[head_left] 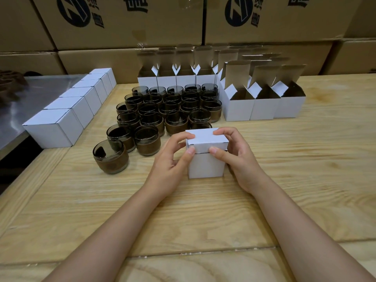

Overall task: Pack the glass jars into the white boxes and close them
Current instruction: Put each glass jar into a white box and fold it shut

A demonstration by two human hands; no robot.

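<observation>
While the box (pixel 205 165) stands at frame centre on the tabletop (pixel 203 210), left hand (pixel 173 159) and right hand (pixel 236 157) pinch its lid (pixel 206 136), thumbs pressing the front edge, apparently to seat the tuck flap; jars (pixel 162 112) wait behind.

A pale wooden bench (pixel 305 163) of jointed planks fills the foreground. Behind it, brown cardboard cartons (pixel 126 27) printed with round black logos and characters are stacked like a wall. Clear tape (pixel 140 37) shines on one seam. Left of the bench lies a reflective steel surface (pixel 40 92). A dark brown object (pixel 9 82), too blurred to identify, sits at its far edge.
</observation>
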